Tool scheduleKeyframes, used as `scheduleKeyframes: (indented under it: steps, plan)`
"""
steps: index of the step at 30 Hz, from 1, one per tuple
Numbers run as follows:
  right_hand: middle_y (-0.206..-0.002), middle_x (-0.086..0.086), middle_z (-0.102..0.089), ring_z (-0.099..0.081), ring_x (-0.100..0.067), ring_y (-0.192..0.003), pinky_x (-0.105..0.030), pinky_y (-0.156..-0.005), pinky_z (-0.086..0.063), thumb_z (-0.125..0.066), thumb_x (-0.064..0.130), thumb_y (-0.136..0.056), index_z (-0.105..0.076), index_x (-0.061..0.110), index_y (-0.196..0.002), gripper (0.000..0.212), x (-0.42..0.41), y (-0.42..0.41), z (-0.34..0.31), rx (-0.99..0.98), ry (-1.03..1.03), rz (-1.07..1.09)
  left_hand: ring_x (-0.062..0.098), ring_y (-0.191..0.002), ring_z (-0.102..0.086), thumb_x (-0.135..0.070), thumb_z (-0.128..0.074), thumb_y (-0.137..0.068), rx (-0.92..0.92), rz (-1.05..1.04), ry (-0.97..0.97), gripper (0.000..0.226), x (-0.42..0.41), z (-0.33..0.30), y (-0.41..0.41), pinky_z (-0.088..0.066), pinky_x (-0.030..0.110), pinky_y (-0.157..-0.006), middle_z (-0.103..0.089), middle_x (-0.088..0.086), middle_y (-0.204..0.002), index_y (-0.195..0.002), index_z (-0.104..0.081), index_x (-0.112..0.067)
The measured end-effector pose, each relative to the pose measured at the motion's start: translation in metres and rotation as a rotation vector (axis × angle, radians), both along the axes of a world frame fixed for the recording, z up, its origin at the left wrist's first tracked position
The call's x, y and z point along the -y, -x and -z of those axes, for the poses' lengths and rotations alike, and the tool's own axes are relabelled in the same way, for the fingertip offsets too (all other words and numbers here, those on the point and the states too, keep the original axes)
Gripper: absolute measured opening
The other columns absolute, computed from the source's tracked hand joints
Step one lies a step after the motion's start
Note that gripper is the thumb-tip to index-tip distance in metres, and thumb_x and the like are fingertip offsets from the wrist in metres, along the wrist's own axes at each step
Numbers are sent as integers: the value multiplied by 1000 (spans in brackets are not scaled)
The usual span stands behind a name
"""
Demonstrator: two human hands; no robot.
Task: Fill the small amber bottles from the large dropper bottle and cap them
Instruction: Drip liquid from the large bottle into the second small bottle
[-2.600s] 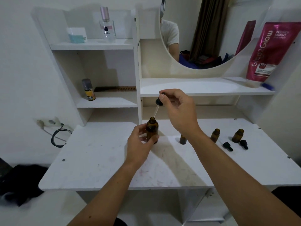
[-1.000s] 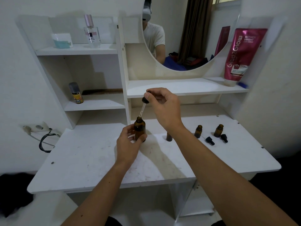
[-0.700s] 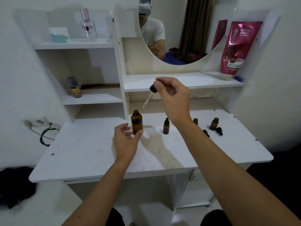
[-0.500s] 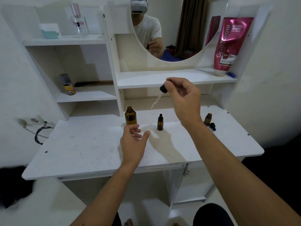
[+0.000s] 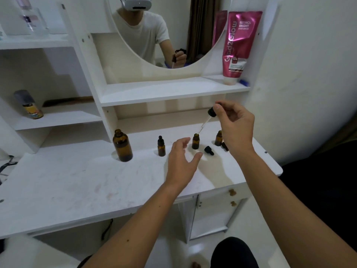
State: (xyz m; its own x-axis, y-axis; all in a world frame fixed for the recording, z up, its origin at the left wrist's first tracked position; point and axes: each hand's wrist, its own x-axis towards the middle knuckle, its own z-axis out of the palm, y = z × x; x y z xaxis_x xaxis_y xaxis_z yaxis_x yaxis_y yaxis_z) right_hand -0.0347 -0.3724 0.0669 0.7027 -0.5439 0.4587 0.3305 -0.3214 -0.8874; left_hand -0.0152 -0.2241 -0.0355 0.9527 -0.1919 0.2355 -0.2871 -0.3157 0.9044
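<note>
Dropper pinched by right hand, tip over open small bottle.

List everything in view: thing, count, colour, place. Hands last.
large dropper bottle: 1, amber, uncapped, desk left
capped small bottle: 1, amber, black cap, desk middle
open small bottles: 2, amber, desk right, one partly behind the right hand
loose caps: 2, black, lying by the open bottles
dropper: 1, black bulb, clear tube, tip over an open bottle
pouch: 1, pink, upper shelf right
spray can: 1, grey cap, left shelf
perfume bottle: 1, clear, top shelf
mirror: 1, round
desk: 1, white
left hand: open, empty, beside an open bottle
right hand: pinching the dropper
</note>
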Motion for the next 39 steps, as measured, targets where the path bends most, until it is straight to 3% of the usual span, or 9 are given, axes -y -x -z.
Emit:
scheduleKeyframes:
  steps: [6, 10, 14, 18, 20, 26, 28, 33, 39]
  plan:
    - [-97, 5, -81, -77, -5, -88, -32, -87, -63, -73, 21, -99, -77, 15, -113, 16, 8, -10, 13, -34, 11, 2, 14, -128, -56, -34, -79, -91, -31, -35, -8, 64, 22, 3, -33, -51, 36, -107, -54, -7, -145, -145, -49, -22]
    - [-97, 5, -80, -76, -4, -91, -27, -90, -61, -74, 20, -99, -77, 14, -112, 15, 10, -17, 17, -35, 22, 5, 7, -116, -61, -29, -80, -91, -19, -24, 17, 55, 27, 5, -43, -50, 23, -97, -62, -10, -134, -139, -56, -20]
    - [-92, 6, -81, -74, -1, -80, -20, -65, -57, -74, 22, -99, -76, 16, -110, 13, 8, -20, 22, -83, 42, -31, 1, -100, -68, -20, -80, -91, 13, -29, 60, 34, 26, 7, -45, -53, 17, -89, -72, -12, -112, -123, -67, -19]
    - [-89, 5, -80, -77, -9, -90, -28, -89, -60, -76, 19, -96, -79, 15, -98, 6, 2, -24, 25, -104, 95, -46, 1, -96, -68, -17, -77, -93, 47, -42, 44, 24, 26, 8, -47, -55, 17, -89, -74, -12, -104, -116, -72, -18]
    - [-88, 5, -78, -76, -12, -89, -31, -94, -59, -77, 17, -94, -80, 16, -88, 7, 0, -26, 26, -114, 122, -38, -2, -95, -68, -17, -78, -92, 48, -43, 46, 23, 26, 9, -48, -52, 12, -87, -74, -13, -103, -115, -72, -18]
    - [-87, 8, -80, -76, -5, -89, -17, -88, -54, -72, 18, -100, -77, 17, -102, 6, -3, -27, 30, -118, 107, -76, -3, -96, -68, -17, -79, -92, 39, -36, 59, 24, 24, 11, -49, -51, 10, -87, -75, -14, -104, -115, -73, -19]
    - [-90, 6, -80, -77, -7, -90, -20, -91, -55, -71, 17, -100, -77, 16, -105, 8, -2, -28, 32, -118, 111, -88, -1, -97, -69, -18, -79, -92, 38, -35, 56, 25, 25, 11, -49, -53, 13, -89, -75, -14, -105, -116, -73, -19]
    - [-87, 8, -80, -74, -4, -88, -18, -88, -52, -73, 16, -97, -80, 20, -96, 7, -1, -28, 31, -143, 79, -60, -4, -97, -67, -18, -78, -93, 40, -35, 37, 25, 25, 11, -48, -51, 10, -88, -74, -14, -106, -118, -72, -19]
    - [-91, 8, -81, -74, -1, -88, -39, -85, -60, -70, 22, -101, -78, 18, -110, 12, -2, -23, 27, -154, 26, -69, -14, -96, -63, -17, -77, -93, 25, -36, 37, 24, 24, 11, -48, -47, 5, -84, -71, -20, -102, -116, -71, -23]
